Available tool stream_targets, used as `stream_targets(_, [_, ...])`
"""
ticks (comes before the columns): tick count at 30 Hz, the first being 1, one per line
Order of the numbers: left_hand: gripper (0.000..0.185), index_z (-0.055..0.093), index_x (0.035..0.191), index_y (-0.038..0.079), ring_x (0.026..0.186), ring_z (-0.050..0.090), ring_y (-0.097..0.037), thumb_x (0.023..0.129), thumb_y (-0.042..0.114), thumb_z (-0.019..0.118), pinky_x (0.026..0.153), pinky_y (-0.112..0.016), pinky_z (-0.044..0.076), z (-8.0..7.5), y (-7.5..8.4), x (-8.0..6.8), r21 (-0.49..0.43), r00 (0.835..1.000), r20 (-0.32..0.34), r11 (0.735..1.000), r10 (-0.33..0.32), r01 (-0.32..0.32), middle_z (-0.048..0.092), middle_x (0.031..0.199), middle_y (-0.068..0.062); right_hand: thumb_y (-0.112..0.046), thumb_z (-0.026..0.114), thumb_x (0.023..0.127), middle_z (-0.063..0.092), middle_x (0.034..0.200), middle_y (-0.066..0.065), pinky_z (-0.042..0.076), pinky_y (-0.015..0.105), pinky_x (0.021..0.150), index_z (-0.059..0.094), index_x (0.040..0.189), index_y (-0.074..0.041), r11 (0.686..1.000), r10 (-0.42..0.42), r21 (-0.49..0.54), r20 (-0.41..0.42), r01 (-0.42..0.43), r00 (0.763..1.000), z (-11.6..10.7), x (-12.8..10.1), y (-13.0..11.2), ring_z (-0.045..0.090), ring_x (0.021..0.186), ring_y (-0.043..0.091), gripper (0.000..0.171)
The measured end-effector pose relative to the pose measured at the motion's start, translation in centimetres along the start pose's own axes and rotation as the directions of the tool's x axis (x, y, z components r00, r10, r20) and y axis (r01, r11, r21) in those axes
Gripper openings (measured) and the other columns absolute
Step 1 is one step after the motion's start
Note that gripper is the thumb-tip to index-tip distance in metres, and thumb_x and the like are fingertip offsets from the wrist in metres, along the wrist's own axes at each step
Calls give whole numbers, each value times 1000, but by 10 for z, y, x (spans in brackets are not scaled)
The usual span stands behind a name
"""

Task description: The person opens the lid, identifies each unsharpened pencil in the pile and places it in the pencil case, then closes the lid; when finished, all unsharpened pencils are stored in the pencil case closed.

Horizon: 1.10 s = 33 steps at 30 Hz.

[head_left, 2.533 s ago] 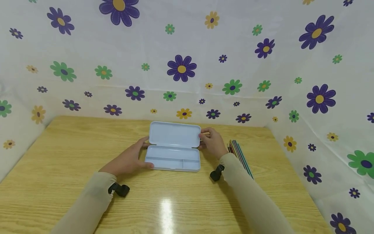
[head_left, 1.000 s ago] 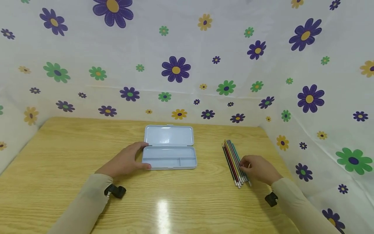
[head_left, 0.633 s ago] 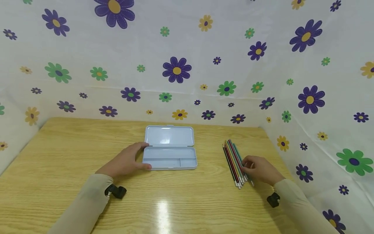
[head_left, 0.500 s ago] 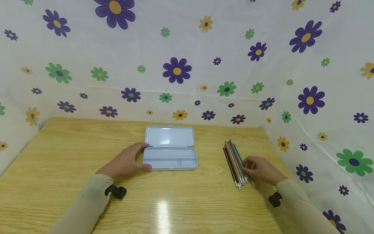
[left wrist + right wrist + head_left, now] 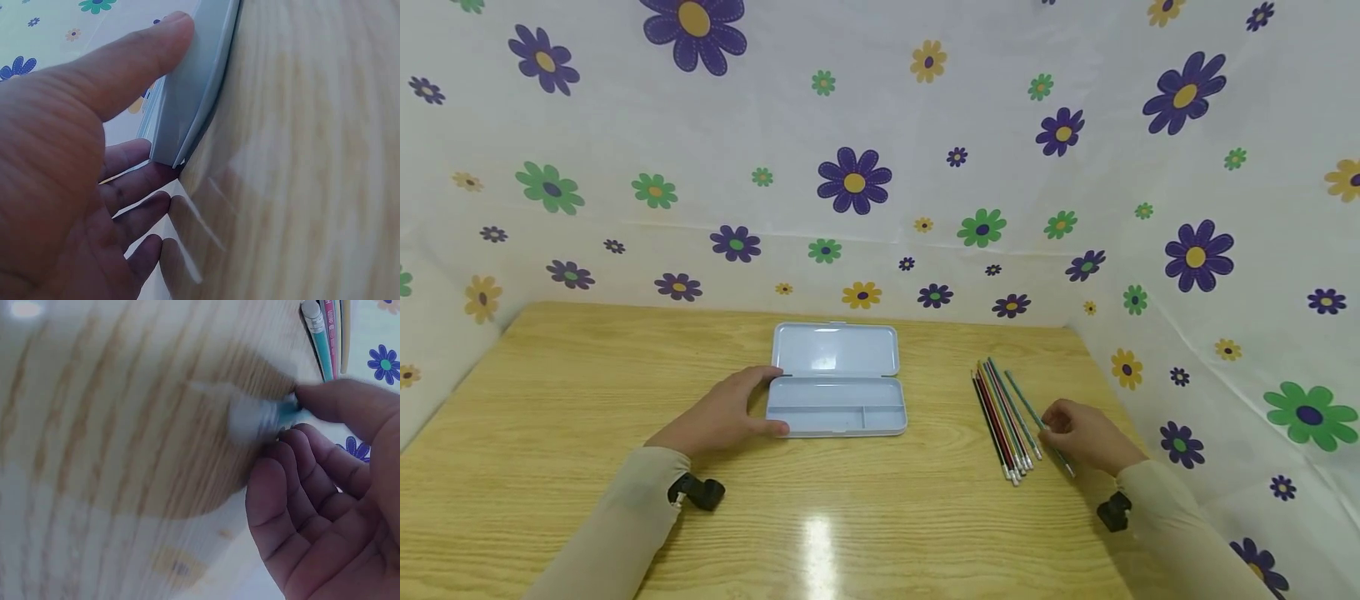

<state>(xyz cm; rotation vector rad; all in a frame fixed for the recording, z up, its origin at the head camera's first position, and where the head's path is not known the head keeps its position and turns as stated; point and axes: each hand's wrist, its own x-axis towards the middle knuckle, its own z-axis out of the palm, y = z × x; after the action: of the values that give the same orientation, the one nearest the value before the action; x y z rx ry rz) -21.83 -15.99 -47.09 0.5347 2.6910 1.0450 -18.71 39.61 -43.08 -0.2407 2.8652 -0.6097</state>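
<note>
An open light-blue pencil case [image 5: 835, 392] lies on the table, its lid tipped back and its divided tray showing no contents. My left hand [image 5: 715, 417] holds the case's left end, thumb at the front corner and fingers behind. In the left wrist view the thumb [image 5: 147, 53] presses along the case's edge [image 5: 194, 87]. My right hand [image 5: 1092, 437] pinches a teal pencil [image 5: 1021, 395] between thumb and fingertips, slightly apart from the other pencils [image 5: 996, 417]. Its white eraser end [image 5: 253, 422] looks blurred in the right wrist view.
The wooden table [image 5: 700, 542] shines with a light reflection near its front. A white flower-print cloth [image 5: 760, 125] hangs behind the table and along its sides. The bunched pencils lie between the case and my right hand, eraser ends toward me.
My right hand left the case's lid, reached the pencils and drew the teal one rightward out of the bunch. The lid has leaned farther back. My left hand stays at the case.
</note>
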Motion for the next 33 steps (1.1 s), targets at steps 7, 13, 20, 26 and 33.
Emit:
stream_targets(7, [96,40,155,9,149,32,-46,83,57,82,121,-64,26,-2,1,0,11,1000,0,1000,4,-4,38,161,-21,-13,70,97,68,92,3,55,37,71,68,103,-3,1000,30,2,-31,-30,999,-1,-3,1,63,83,17,12])
stream_targets(13, [96,40,155,7,149,32,-46,83,55,83,121,-64,26,-1,1,0,13,1000,-1,1000,8,-8,38,161,-22,-13,72,96,67,93,4,56,39,71,67,112,0,999,28,-16,-4,-29,1000,-6,-9,1,63,84,19,21])
stream_targets(20, [96,40,156,8,149,32,-46,83,52,84,121,-63,26,0,1,0,7,1000,3,1000,10,-10,38,161,-21,-6,69,95,67,90,4,54,32,61,66,115,2,999,50,9,44,-50,998,-12,-24,5,61,75,18,21])
stream_targets(26, [96,39,156,7,150,31,-46,83,51,84,122,-63,26,-1,4,-1,-4,1000,4,1000,7,-7,37,161,-22,-3,68,94,68,87,0,52,32,65,70,106,-2,998,14,-62,-35,-16,999,-11,-25,11,61,78,14,12])
stream_targets(33, [96,38,157,8,149,32,-46,84,51,84,122,-63,26,-1,3,-1,11,1000,4,1000,20,-20,38,161,-21,-8,70,92,68,88,0,50,34,66,74,108,-4,984,-12,-176,-154,-16,988,-14,-24,16,60,78,15,17])
